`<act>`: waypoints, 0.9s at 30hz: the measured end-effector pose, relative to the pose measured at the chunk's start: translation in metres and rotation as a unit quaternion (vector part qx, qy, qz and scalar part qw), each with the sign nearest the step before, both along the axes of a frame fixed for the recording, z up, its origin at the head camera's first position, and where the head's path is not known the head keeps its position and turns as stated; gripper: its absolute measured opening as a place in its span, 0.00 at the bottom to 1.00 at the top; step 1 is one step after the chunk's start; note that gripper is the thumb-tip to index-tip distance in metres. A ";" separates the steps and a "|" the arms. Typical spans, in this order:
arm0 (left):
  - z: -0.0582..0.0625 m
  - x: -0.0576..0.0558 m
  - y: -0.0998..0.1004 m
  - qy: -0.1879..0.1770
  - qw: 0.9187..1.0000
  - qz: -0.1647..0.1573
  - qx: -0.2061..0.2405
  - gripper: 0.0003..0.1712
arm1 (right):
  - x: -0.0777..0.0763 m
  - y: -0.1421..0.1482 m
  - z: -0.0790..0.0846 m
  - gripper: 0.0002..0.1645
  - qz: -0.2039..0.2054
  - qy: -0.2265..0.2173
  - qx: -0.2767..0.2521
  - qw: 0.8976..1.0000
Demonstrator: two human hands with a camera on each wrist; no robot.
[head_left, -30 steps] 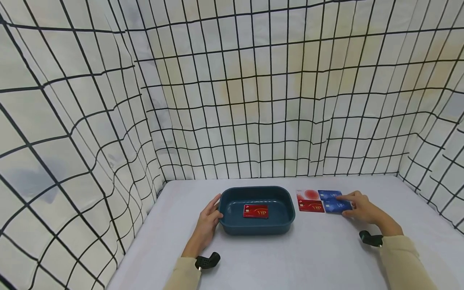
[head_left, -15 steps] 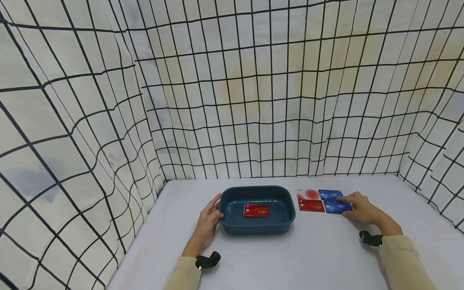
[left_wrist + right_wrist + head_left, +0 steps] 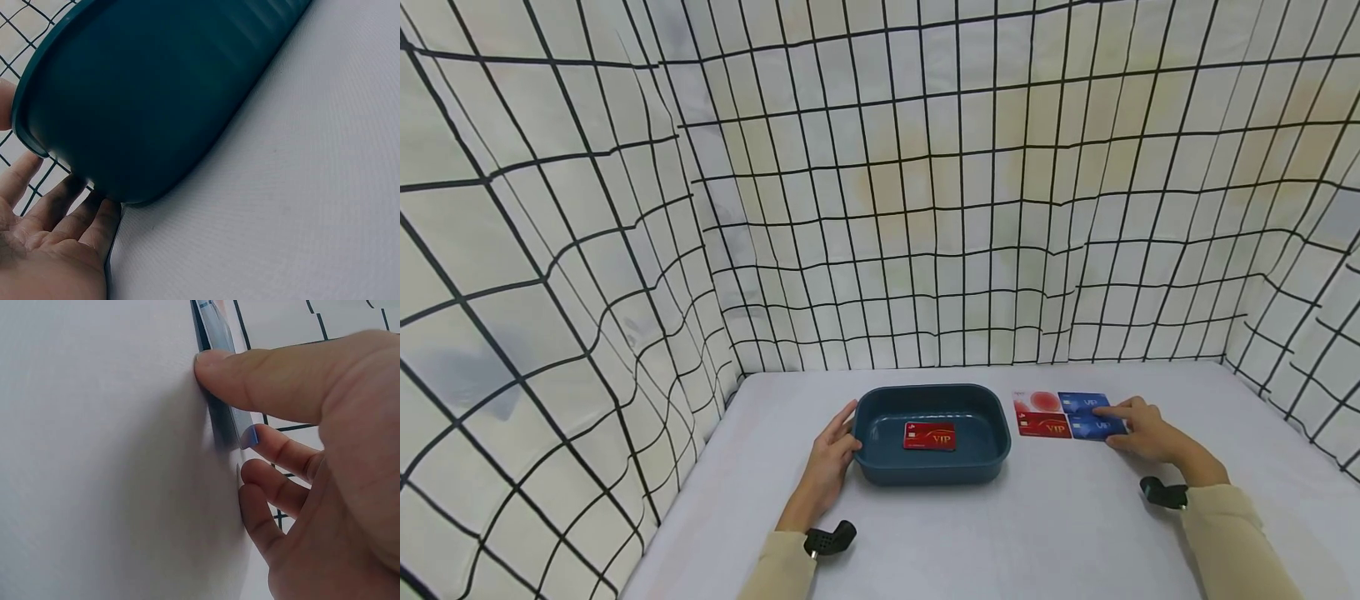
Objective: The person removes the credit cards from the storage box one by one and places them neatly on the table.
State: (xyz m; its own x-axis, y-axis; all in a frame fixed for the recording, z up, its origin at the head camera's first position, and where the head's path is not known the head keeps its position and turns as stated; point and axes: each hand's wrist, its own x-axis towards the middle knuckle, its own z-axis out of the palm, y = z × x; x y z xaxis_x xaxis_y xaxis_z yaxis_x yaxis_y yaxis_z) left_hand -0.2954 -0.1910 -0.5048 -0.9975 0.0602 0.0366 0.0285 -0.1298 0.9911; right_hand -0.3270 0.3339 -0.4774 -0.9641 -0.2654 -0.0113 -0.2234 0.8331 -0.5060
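Observation:
A dark teal rectangular basin [image 3: 925,477] stands on the white table, with a red VIP card [image 3: 929,437] lying flat inside. My left hand [image 3: 829,462] touches the basin's left end; in the left wrist view its fingers [image 3: 53,206] reach nearly straight to the outer wall. To the right lie bank-style cards in two rows: a pale one with a red disc [image 3: 1028,403], a red VIP card [image 3: 1043,426] and two blue VIP cards. My right hand [image 3: 1153,435] spans the lower blue card [image 3: 1084,427], thumb [image 3: 250,378] at its near edge, index finger at its far edge.
Dark grid netting [image 3: 895,250] over white cloth walls in the table [image 3: 1000,542] at the back and on both sides. A black wrist device [image 3: 830,540] sits on the left wrist, and another black device [image 3: 1163,492] on the right.
The right hand and the lower blue card under its fingers have shifted very slightly left and away from me. My left hand and the basin stay where they were.

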 end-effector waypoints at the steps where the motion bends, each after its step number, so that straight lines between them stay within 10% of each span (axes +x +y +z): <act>1: 0.000 0.000 0.000 0.000 1.000 0.000 0.000 0.42 | -0.001 0.000 0.000 0.36 -0.001 0.000 0.001 1.000; 27: 0.000 0.000 0.000 -0.003 1.000 -0.001 -0.003 0.43 | -0.001 -0.002 0.001 0.34 -0.003 -0.002 0.010 1.000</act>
